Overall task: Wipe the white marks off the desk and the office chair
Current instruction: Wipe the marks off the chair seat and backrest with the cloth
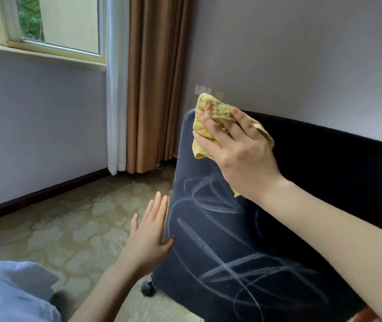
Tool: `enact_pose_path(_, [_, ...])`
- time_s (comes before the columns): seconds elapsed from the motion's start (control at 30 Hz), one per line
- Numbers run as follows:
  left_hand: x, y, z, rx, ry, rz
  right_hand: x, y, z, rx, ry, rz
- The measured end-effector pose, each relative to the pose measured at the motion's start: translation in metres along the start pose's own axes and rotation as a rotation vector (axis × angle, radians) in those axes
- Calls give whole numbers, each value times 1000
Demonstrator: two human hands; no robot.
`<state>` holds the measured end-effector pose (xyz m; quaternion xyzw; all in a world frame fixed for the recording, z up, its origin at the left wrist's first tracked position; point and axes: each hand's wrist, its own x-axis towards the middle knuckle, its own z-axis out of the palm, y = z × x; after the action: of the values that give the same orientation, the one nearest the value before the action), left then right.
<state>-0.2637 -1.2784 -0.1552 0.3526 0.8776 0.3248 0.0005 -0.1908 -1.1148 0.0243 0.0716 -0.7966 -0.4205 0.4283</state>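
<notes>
Two hands were at the office chair (208,228), whose dark blue padded panel filled the near right and carried looping white marks (227,268) from its near end up to about the middle. At the near left a fold of pale blue clothing (11,291) cut into the frame, and just beyond it a caster (147,288) showed under the chair's edge on the patterned carpet (69,228). The left hand (147,238) lay against the panel's left edge, fingers straight and close together, thumb apart and touching the fabric, gripping nothing. I judged it was steadying the chair. Farther up, the right hand (236,154) had its fingers curled down over a bunched yellow cloth (211,108), clamping it at the panel's far upper corner, above the marks. The step in hand looked like the wiping of the chair, hardly begun, since the scribble lay unwiped. The next move would call for drawing the cloth down toward the near end with firm pressure over the lines, the left hand bracing the wheeled chair against rolling. Whether the cloth pressed on the fabric or hung just off it could not be told, and the right palm hid part of the marks. Behind the chair ran a long black shape (336,163) against the wall, cut off at the right. Whether it was the desk was unclear. Farther off were a wall socket (202,89), a brown curtain (153,89) and a window (46,24).
</notes>
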Motion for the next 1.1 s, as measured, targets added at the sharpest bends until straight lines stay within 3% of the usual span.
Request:
enact_pose_path(0.13, [5, 1, -4, -31, 2, -16, 9, -33, 24, 31, -88, -97])
enact_pose_path(0.3, [28, 15, -28, -130, 36, 44, -45, -45, 47, 112, -160, -319])
enact_pose_path(0.67, [58, 44, -28, -488, 31, 72, -130, 12, 22, 185, -312, -607])
enact_pose_path(0.9, [57, 38, -24, -476, 40, 62, -75, 47, 0, 105, -116, -490])
enact_pose_path(1.1, [57, 34, -22, -487, 41, 57, -13, 24, 10, 49, 105, -283])
